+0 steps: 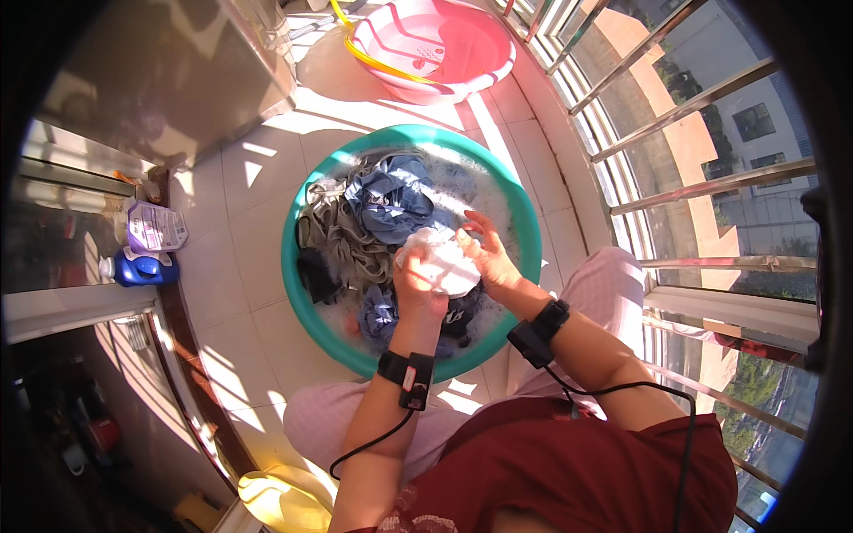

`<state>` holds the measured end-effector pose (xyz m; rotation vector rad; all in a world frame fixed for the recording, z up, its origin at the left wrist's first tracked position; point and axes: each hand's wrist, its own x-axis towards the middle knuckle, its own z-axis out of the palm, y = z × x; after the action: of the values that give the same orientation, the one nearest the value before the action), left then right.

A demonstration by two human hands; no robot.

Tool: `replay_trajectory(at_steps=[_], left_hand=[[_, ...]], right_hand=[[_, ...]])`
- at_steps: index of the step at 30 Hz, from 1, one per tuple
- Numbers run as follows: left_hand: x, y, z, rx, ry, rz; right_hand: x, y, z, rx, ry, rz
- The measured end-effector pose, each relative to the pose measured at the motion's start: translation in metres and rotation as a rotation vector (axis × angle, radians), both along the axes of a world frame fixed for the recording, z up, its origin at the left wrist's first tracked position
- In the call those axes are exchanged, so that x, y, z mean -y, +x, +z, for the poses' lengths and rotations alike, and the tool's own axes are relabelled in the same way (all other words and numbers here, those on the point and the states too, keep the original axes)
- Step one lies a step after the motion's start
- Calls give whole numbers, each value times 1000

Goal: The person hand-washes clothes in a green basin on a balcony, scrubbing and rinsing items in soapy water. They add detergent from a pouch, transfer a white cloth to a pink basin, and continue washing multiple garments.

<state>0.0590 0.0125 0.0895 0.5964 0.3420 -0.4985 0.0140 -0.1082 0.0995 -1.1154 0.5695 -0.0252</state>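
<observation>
A round green basin (288, 244) stands in front of me with sudsy water and soaking clothes. Over its right half, my left hand (414, 282) is closed on a bunched white cloth (447, 266). On the cloth's other side is my right hand (491, 258), its fingers apart and its thumb at the cloth's edge. Blue denim-like fabric (391, 200) rises from the water just beyond. Grey clothing (351, 240) lies left of it, and a black piece (315, 274) sits by the left rim. Smaller blue fabric (378, 311) lies near my left wrist.
A pink tub (426, 89) with a yellow hose (391, 69) stands at the back. Blue (147, 269) and purple-white (158, 226) detergent containers are at left. A barred window (702, 186) runs along the right. A yellow basin (284, 502) lies at lower left.
</observation>
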Motion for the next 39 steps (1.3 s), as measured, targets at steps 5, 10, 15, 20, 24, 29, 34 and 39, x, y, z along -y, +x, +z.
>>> replay_trajectory(at_steps=[5,10,15,20,24,29,34,39], left_hand=[[-5,1,23,-2,48,52],[-6,-1,25,113,256,-70],[-12,-2,29,-80,-17,-167],[-11,-2,38,-156,-21,-13],[-13,-6,33,-148,-76,15],[-17,-4,9,-172,-166,53],[-18,-9,3,-158,-117,2],[-18,-10,11,76,396,-16]], right_hand=[[-5,13,16,-8,932,84],[1,31,34,49,375,98],[-15,31,44,436,-858,538],[-29,30,48,432,-1159,688],[-45,36,45,364,-1061,651],[-64,39,35,326,-1024,421],[-66,38,26,342,-956,307],[-65,40,29,309,-966,364]])
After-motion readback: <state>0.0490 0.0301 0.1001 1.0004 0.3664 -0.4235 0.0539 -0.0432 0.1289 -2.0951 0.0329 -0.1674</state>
